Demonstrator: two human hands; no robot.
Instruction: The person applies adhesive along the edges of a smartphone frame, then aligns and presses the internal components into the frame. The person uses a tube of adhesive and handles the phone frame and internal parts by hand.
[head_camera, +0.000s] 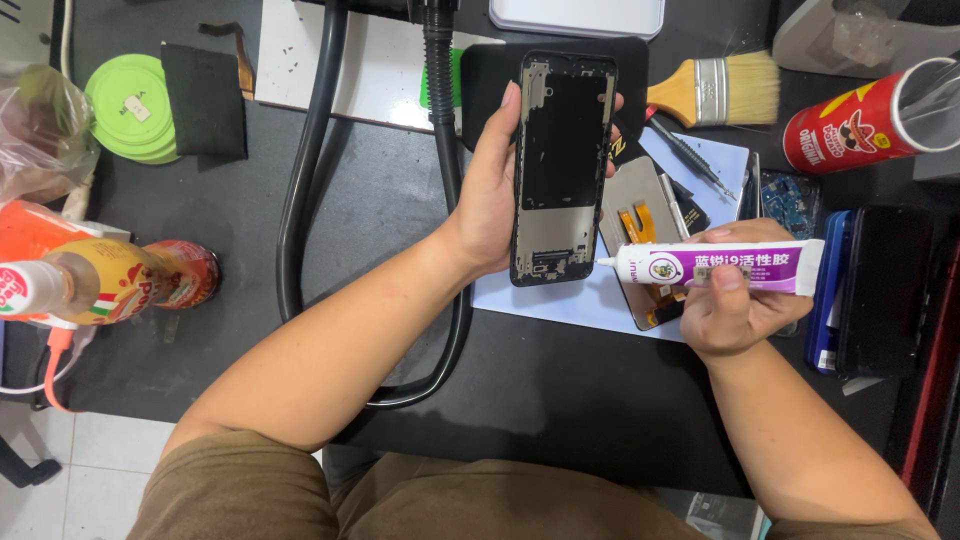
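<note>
Head view: a phone frame (563, 168) in one hand, a glue tube (720, 268) in the other, over a dark tabletop (350, 210).

The left hand (495, 195) has its fingers closed round the frame's edges, holding it upright with its long axis running away from the person. The right hand (730, 305) grips the tube, which lies crosswise, nozzle pointing left and just beside the frame's lower right corner; whether it touches is unclear. A brush (720, 90) and a red can (865, 120) lie beyond.

Phone frame (563, 165) and glue tube (725, 267) (in hand)
</note>
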